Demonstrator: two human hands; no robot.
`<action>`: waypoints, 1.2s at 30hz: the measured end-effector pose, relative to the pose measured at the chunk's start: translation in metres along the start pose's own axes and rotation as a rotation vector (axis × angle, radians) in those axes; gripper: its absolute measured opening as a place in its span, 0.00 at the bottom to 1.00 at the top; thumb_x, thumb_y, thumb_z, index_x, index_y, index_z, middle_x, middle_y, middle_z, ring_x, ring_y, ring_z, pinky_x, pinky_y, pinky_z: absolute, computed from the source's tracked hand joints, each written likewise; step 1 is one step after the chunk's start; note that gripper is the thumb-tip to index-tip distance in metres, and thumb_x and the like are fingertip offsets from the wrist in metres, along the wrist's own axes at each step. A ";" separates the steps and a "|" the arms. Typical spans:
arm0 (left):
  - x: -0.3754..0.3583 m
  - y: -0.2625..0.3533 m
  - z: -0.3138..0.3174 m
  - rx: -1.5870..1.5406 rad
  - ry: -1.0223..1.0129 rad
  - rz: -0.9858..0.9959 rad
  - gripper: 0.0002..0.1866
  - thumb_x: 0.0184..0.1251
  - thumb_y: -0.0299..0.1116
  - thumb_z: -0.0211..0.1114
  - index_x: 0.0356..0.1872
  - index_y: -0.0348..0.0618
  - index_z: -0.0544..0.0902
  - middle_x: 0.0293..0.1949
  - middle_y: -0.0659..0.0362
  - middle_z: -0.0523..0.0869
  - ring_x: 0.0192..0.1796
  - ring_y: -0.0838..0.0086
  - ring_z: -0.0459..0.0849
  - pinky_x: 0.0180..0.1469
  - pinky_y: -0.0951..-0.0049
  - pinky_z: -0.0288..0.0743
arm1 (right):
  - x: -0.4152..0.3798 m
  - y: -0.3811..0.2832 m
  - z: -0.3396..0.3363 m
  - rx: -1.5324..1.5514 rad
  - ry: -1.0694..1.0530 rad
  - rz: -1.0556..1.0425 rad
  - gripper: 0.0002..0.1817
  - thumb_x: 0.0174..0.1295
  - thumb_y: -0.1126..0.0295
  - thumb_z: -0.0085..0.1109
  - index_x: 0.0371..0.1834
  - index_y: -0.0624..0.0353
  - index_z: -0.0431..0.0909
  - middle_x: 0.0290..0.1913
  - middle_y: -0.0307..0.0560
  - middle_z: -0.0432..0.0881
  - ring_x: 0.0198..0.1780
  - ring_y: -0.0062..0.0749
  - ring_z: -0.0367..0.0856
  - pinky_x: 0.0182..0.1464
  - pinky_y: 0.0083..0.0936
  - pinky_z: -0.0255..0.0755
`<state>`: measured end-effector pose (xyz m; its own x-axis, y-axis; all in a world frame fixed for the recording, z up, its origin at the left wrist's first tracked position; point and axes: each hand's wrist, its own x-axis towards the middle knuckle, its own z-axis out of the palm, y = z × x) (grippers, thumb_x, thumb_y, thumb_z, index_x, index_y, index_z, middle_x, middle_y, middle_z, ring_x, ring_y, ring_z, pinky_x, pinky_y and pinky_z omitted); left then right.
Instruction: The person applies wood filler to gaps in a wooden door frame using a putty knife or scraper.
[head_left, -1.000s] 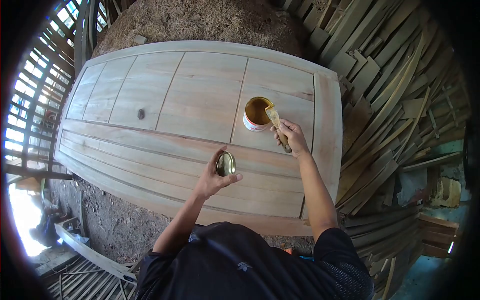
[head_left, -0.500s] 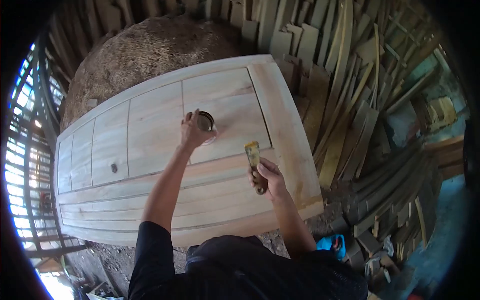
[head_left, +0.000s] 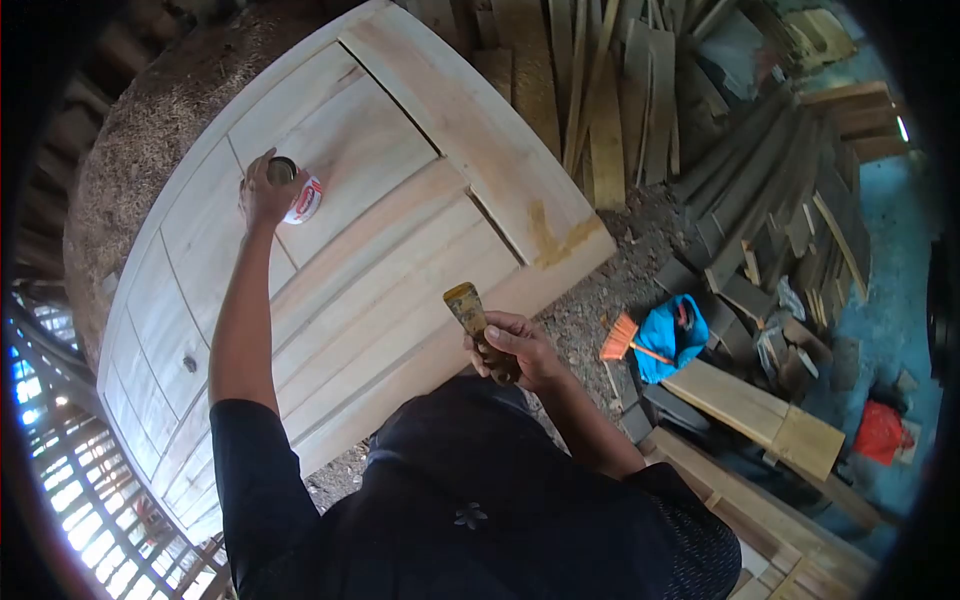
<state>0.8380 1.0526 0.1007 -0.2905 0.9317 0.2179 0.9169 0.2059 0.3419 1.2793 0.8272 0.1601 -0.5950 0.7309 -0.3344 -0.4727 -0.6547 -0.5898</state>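
Left hand (head_left: 262, 193): stretched far out over the door, fingers closed around the top of the can, covering its mouth.
Can (head_left: 303, 200): small, white label with red, standing on a pale panel of the door, touching the left hand.
Right hand (head_left: 512, 350): drawn in close to the body, fist wrapped around the brush handle.
Brush (head_left: 467, 306): upright in the right hand, bristle end up and stained yellow-brown, held over the door's near edge.
Door (head_left: 400, 270): bare pale wood, lying flat as the surface, with framed panels and long slats; 1 dark knot shows near the left arm.
Stain (head_left: 553, 240): yellow-brown patch on the door frame near its right corner, well apart from the can.
Sawdust heap (head_left: 150, 120): beyond the door's far edge.
Planks (head_left: 600, 90): stacked offcuts leaning past the door, on the right.
Floor items: small orange broom (head_left: 622, 340) just beside a blue bag (head_left: 668, 340) on the dirt floor; red bag (head_left: 880, 432) further right.
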 end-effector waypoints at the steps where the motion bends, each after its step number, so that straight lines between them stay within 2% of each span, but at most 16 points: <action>1: 0.000 0.000 0.005 -0.009 -0.011 0.009 0.47 0.48 0.63 0.81 0.70 0.53 0.78 0.69 0.53 0.79 0.71 0.54 0.78 0.73 0.53 0.71 | -0.007 0.004 0.011 0.009 0.082 -0.061 0.20 0.77 0.58 0.59 0.55 0.66 0.81 0.38 0.43 0.84 0.33 0.22 0.81 0.34 0.21 0.73; 3: 0.000 0.003 0.000 0.056 0.014 -0.015 0.48 0.49 0.65 0.80 0.71 0.53 0.77 0.70 0.52 0.79 0.71 0.54 0.77 0.73 0.53 0.71 | -0.024 0.015 0.001 -0.035 0.038 -0.022 0.19 0.77 0.58 0.58 0.54 0.66 0.81 0.37 0.44 0.83 0.31 0.24 0.81 0.34 0.22 0.73; 5: -0.004 0.003 -0.004 0.018 0.045 -0.032 0.50 0.49 0.68 0.79 0.72 0.53 0.76 0.70 0.51 0.78 0.72 0.52 0.76 0.73 0.51 0.71 | -0.039 0.021 0.016 -0.096 0.139 -0.169 0.20 0.77 0.58 0.57 0.54 0.66 0.81 0.37 0.45 0.83 0.32 0.25 0.81 0.35 0.23 0.74; 7: -0.011 -0.001 -0.005 -0.287 0.267 0.071 0.50 0.53 0.68 0.77 0.72 0.48 0.75 0.70 0.46 0.77 0.72 0.48 0.75 0.72 0.49 0.70 | -0.052 0.025 0.020 -0.091 0.207 -0.154 0.19 0.78 0.58 0.56 0.53 0.67 0.81 0.37 0.45 0.84 0.32 0.26 0.81 0.37 0.23 0.75; 10: -0.041 -0.005 -0.011 -0.485 0.471 0.070 0.49 0.58 0.63 0.77 0.74 0.41 0.72 0.70 0.41 0.75 0.74 0.45 0.72 0.74 0.49 0.67 | -0.062 0.028 0.004 -0.136 0.261 -0.184 0.19 0.78 0.60 0.57 0.57 0.67 0.80 0.41 0.45 0.84 0.37 0.28 0.83 0.41 0.25 0.78; 14: -0.129 -0.016 -0.006 -0.525 0.466 -0.047 0.50 0.63 0.54 0.78 0.77 0.34 0.65 0.74 0.39 0.70 0.78 0.48 0.67 0.78 0.51 0.60 | -0.048 0.009 -0.013 -0.080 0.198 -0.199 0.17 0.77 0.66 0.57 0.61 0.67 0.78 0.45 0.47 0.84 0.43 0.30 0.83 0.46 0.29 0.79; 18: -0.241 -0.021 -0.002 -0.503 0.421 -0.193 0.49 0.63 0.48 0.79 0.78 0.34 0.63 0.75 0.40 0.70 0.79 0.49 0.65 0.79 0.52 0.57 | -0.013 -0.038 -0.039 -0.142 0.132 -0.129 0.18 0.77 0.65 0.58 0.61 0.68 0.78 0.45 0.48 0.85 0.42 0.32 0.84 0.47 0.29 0.80; 22: -0.352 -0.005 -0.016 -0.429 0.467 -0.466 0.48 0.67 0.44 0.77 0.80 0.36 0.60 0.78 0.44 0.65 0.81 0.54 0.61 0.82 0.53 0.52 | 0.031 -0.098 -0.078 -0.255 0.112 -0.068 0.19 0.77 0.64 0.58 0.62 0.68 0.79 0.45 0.49 0.87 0.39 0.29 0.83 0.43 0.28 0.78; 25: -0.412 0.025 -0.026 -0.310 0.548 -0.826 0.48 0.70 0.45 0.75 0.82 0.41 0.55 0.81 0.43 0.60 0.82 0.52 0.58 0.83 0.48 0.50 | 0.078 -0.148 -0.102 -0.491 0.078 -0.005 0.20 0.77 0.64 0.59 0.63 0.68 0.80 0.46 0.48 0.87 0.38 0.25 0.82 0.41 0.25 0.77; 26: -0.426 0.036 -0.022 -0.215 0.601 -0.961 0.44 0.72 0.35 0.74 0.81 0.38 0.56 0.78 0.44 0.64 0.79 0.57 0.63 0.78 0.56 0.60 | 0.092 -0.161 -0.104 -0.503 0.080 0.022 0.20 0.77 0.64 0.59 0.63 0.68 0.80 0.46 0.48 0.87 0.38 0.25 0.82 0.41 0.25 0.77; 27: -0.436 0.047 -0.018 -0.163 0.681 -1.058 0.46 0.71 0.34 0.75 0.81 0.38 0.55 0.76 0.43 0.65 0.77 0.56 0.65 0.76 0.55 0.64 | 0.109 -0.174 -0.104 -0.614 0.056 0.018 0.20 0.77 0.64 0.60 0.63 0.68 0.80 0.47 0.47 0.87 0.38 0.24 0.81 0.40 0.23 0.76; 29: -0.451 0.069 -0.018 -0.512 0.835 -1.309 0.53 0.69 0.46 0.76 0.83 0.43 0.48 0.76 0.40 0.65 0.79 0.50 0.62 0.80 0.41 0.57 | 0.138 -0.192 -0.103 -0.734 0.017 0.021 0.20 0.77 0.65 0.60 0.63 0.68 0.81 0.47 0.46 0.88 0.37 0.22 0.80 0.39 0.21 0.76; 32: -0.501 0.051 0.031 -0.681 1.030 -1.471 0.49 0.71 0.49 0.74 0.82 0.44 0.53 0.73 0.44 0.72 0.74 0.51 0.70 0.75 0.41 0.64 | 0.177 -0.207 -0.099 -1.272 -0.126 -0.080 0.16 0.77 0.70 0.60 0.61 0.65 0.84 0.39 0.37 0.82 0.34 0.19 0.75 0.37 0.21 0.72; 33: -0.492 0.064 0.023 -0.669 1.024 -1.483 0.49 0.71 0.49 0.74 0.82 0.44 0.53 0.73 0.44 0.72 0.74 0.51 0.70 0.75 0.41 0.64 | 0.188 -0.210 -0.100 -1.270 -0.127 -0.063 0.16 0.77 0.70 0.60 0.61 0.65 0.84 0.39 0.37 0.82 0.34 0.19 0.75 0.37 0.21 0.72; 35: -0.462 0.100 0.011 -1.399 0.861 -1.686 0.43 0.75 0.52 0.69 0.80 0.42 0.59 0.70 0.49 0.76 0.69 0.55 0.77 0.69 0.49 0.72 | 0.214 -0.216 -0.103 -1.771 -0.333 -0.213 0.17 0.75 0.70 0.61 0.64 0.59 0.84 0.36 0.40 0.80 0.33 0.20 0.76 0.37 0.22 0.71; 36: -0.446 0.112 0.008 -1.494 0.783 -1.727 0.38 0.76 0.55 0.65 0.76 0.40 0.67 0.69 0.53 0.77 0.66 0.59 0.79 0.65 0.59 0.76 | 0.225 -0.215 -0.102 -1.849 -0.359 -0.217 0.19 0.72 0.72 0.63 0.66 0.51 0.84 0.35 0.44 0.78 0.33 0.28 0.78 0.38 0.27 0.73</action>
<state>1.0721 0.6629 0.0343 -0.5822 -0.0756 -0.8095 -0.7765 -0.2436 0.5811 1.3138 1.1520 0.1372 -0.8330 0.5319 -0.1524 0.5011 0.6085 -0.6154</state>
